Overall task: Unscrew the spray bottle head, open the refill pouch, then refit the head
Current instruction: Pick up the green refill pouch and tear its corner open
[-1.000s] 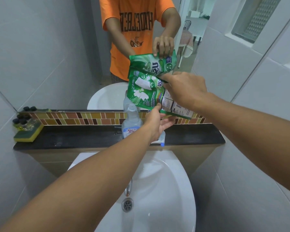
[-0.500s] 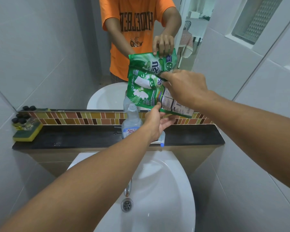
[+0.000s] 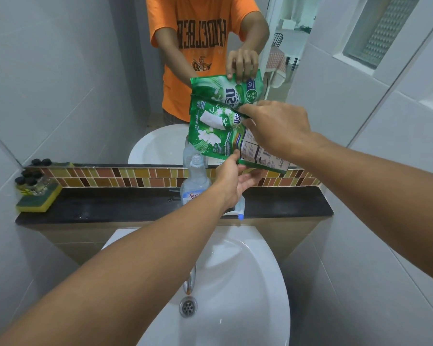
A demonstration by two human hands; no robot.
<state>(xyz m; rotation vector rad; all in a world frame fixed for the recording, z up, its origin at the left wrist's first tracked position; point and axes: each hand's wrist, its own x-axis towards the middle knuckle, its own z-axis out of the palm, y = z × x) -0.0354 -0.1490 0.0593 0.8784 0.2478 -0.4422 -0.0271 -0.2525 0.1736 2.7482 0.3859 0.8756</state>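
A green refill pouch (image 3: 215, 131) hangs in the air in front of the mirror, tilted down to the right. My right hand (image 3: 275, 128) pinches its top edge. My left hand (image 3: 235, 178) grips its lower edge from beneath. Just below the pouch, a clear spray bottle (image 3: 194, 181) stands upright on the black ledge (image 3: 110, 206), its neck bare with no head on it. The white spray head (image 3: 239, 209) with a blue tip lies on the ledge behind my left wrist, mostly hidden.
A white basin (image 3: 248, 283) with a chrome tap (image 3: 190, 280) and drain sits under my arms. A yellow-green sponge (image 3: 38, 199) carrying small black-capped bottles (image 3: 29, 181) rests at the ledge's left end. The mirror reflects a person in an orange shirt.
Both hands and the pouch have stayed almost where they were; my right hand has only shifted slightly along the top edge.
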